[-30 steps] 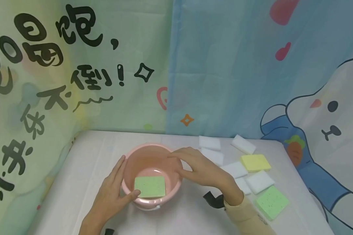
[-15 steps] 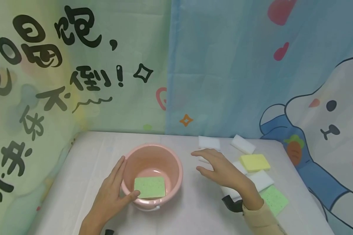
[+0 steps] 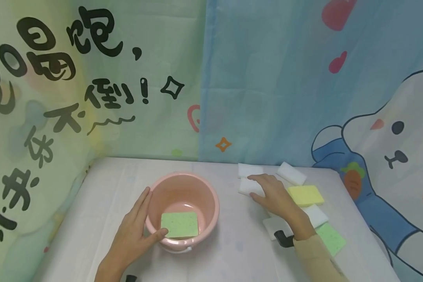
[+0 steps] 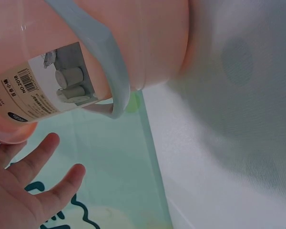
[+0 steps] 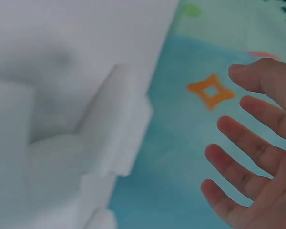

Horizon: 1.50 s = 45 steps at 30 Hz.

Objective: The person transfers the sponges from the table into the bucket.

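The left hand [image 3: 130, 231] stayed at the pink bucket [image 3: 176, 191], fingers straight along its outside, thumb over the rim. The green sponge [image 3: 179, 225] lay unmoved inside. The right hand [image 3: 276, 197], at the bucket's right side a second earlier, had shifted to a white sponge [image 3: 247, 187], fingers parted, apparently holding nothing; contact was hard to judge.

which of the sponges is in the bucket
The green sponge lying inside the pink bucket. The other green sponge, the yellow sponge and the white sponges all lie outside it, on the table.
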### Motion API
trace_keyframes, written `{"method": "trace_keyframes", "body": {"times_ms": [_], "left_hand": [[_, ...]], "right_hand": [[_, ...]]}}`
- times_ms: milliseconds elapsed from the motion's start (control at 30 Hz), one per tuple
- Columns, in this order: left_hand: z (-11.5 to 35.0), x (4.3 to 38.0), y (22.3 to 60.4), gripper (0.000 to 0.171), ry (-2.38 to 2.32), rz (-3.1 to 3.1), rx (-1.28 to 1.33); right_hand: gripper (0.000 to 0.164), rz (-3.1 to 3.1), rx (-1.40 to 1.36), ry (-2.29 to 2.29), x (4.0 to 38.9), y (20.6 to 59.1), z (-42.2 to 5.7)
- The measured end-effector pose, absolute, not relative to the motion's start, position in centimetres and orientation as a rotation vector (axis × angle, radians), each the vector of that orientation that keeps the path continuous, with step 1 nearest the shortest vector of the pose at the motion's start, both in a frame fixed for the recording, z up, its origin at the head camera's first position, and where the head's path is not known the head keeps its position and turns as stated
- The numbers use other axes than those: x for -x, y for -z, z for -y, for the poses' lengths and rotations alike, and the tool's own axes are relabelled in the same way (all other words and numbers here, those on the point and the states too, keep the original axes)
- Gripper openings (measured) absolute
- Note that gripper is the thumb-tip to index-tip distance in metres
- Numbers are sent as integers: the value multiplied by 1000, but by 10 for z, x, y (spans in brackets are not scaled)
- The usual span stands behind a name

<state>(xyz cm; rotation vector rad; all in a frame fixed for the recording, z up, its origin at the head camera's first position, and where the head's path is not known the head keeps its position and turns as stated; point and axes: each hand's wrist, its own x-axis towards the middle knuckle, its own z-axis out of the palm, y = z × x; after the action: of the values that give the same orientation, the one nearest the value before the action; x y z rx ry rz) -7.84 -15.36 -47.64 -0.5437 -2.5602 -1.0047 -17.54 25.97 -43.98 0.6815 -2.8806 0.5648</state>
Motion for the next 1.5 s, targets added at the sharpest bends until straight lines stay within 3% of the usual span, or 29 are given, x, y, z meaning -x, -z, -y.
{"method": "trace_keyframes", "body": {"times_ms": [333,633,1167,1500], "left_hand": [[155,78,478,99,1011,2590,527],[155,79,478,99,1011,2583,533],[154,79,479,100,1020,2587,525],[155,79,479,100,1026,2596,519]], "right_hand": [[49,3055,-465,-540,208,475,-278],[56,3211,-410,-559,222,481,-278],[59,3257,-454,-499,228,490,-278],[58,3132,-576,-420,217,472,-273]]}}
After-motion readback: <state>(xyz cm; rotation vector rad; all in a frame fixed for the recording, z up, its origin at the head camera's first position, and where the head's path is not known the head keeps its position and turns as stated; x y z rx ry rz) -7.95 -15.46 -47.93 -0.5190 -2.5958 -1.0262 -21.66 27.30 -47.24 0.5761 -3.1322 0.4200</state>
